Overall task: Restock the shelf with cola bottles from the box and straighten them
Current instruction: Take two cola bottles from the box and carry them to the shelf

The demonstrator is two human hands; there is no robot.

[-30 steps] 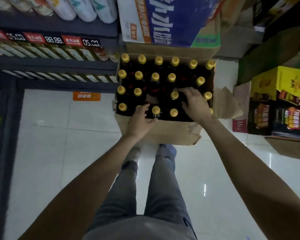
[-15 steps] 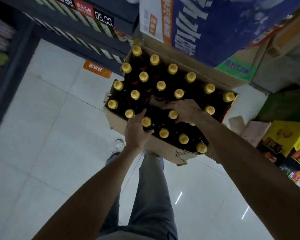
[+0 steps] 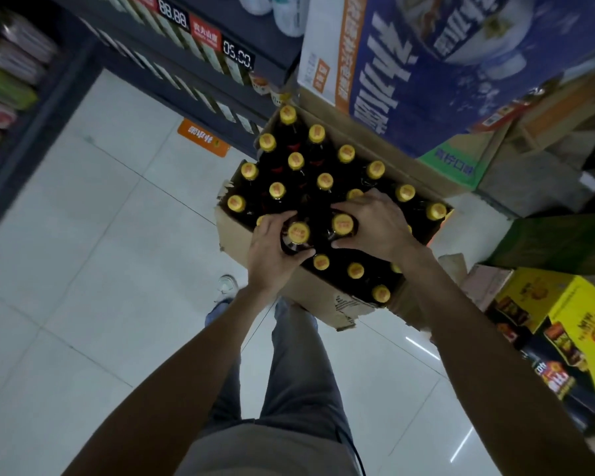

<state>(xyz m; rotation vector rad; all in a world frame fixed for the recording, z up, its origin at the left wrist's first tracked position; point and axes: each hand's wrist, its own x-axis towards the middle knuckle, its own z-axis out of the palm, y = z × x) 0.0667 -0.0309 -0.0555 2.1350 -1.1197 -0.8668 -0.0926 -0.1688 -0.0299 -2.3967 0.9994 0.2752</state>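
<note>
Head view: left hand (image 3: 272, 255) fingers curled around dark yellow-capped cola bottle (image 3: 298, 235). Right hand (image 3: 375, 225) fingers wrapped around neighbouring yellow-capped bottle (image 3: 342, 224), both in open brown cardboard box (image 3: 241, 235).

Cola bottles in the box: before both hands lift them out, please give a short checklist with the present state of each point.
1. Left hand grips a bottle: ok.
2. Right hand grips the second bottle: ok.
3. Both yellow caps are on: ok.
4. Space above the box is free for lifting: ok.
5. Free slot on the shelf: cannot tell.
6. Bottles clear of their neighbours: cannot tell.
</note>
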